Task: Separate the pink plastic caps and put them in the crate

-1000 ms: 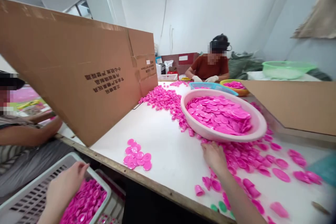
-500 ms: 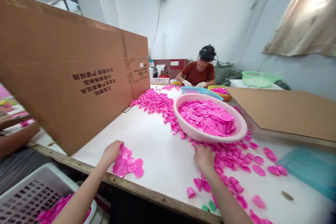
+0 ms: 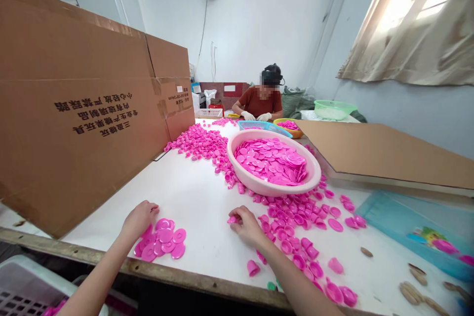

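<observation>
My left hand (image 3: 139, 219) sits at the near side of the white table, its fingers (image 3: 151, 211) loosely curled, the tips touching the top of a small heap of flat magenta plastic discs (image 3: 163, 239). I cannot tell whether they hold any. My right hand (image 3: 247, 227) lies farther along, thumb and forefinger closed narrow on a small magenta plastic cap (image 3: 233, 219), the other fingers curled beside it. Around and beyond that hand spreads a loose drift of magenta plastic caps (image 3: 289, 224), running along the foot of a large, round, pale pink plastic basin (image 3: 314, 170) heaped with more magenta discs (image 3: 270, 160).

White tabletop (image 3: 192, 197) shows between my hands, and my forearms cross its dark wooden front edge (image 3: 185, 275). On my left, a tall brown corrugated cardboard sheet (image 3: 74, 108) stands along the table, near my left hand. Past the basin on the right lies a flat brown cardboard sheet (image 3: 381, 153). Nearer the right edge are a translucent blue plastic tray (image 3: 400, 227) and scattered brown husks (image 3: 409, 292). Below my left forearm, a white plastic crate (image 3: 25, 286) holds magenta pieces.

The tall cardboard carries black Chinese characters (image 3: 96, 113), printed upside down and too warped for me to read, and a small white label (image 3: 179, 89). At the far end of the table sits a person (image 3: 261, 98) in a rust-coloured shirt and white gloves.
</observation>
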Motion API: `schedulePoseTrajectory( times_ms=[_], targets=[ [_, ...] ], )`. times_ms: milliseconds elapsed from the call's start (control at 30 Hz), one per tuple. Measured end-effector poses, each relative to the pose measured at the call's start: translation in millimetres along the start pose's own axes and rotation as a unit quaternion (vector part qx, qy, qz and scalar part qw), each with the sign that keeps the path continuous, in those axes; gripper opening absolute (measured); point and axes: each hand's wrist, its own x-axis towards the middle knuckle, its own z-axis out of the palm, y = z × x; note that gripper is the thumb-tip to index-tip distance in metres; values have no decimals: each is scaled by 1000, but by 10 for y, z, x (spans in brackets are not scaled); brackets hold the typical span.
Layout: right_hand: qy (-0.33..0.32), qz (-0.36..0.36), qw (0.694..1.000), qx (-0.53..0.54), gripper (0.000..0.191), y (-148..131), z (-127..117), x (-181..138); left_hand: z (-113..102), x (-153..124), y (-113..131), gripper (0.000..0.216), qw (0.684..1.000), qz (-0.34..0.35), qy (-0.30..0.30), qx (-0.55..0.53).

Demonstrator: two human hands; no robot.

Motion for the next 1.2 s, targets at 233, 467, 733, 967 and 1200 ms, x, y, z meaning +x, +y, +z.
schedulePoseTrajectory(
  times_ms=[233, 467, 733, 967, 1200],
  targets=[
    [-28, 24, 999, 26, 37, 0, -153, 43, 111, -299, 1353, 29, 926, 87, -56, -363],
    [-127, 215, 949, 191, 21, 41, -223, 107, 759, -243, 1932, 21, 924, 36, -102, -367],
    [-132, 259, 936, 200, 14, 73, -42, 106, 699, -248, 1922, 26, 981, 103, -103, -130],
    [-114, 278, 933, 197, 14, 53, 1, 129, 705, -11, 2238, 31, 994, 72, 24, -82],
    [-146, 305, 914, 226, 14, 80, -26, 184, 880, -20, 2269, 28, 995, 82, 35, -55]
  ],
)
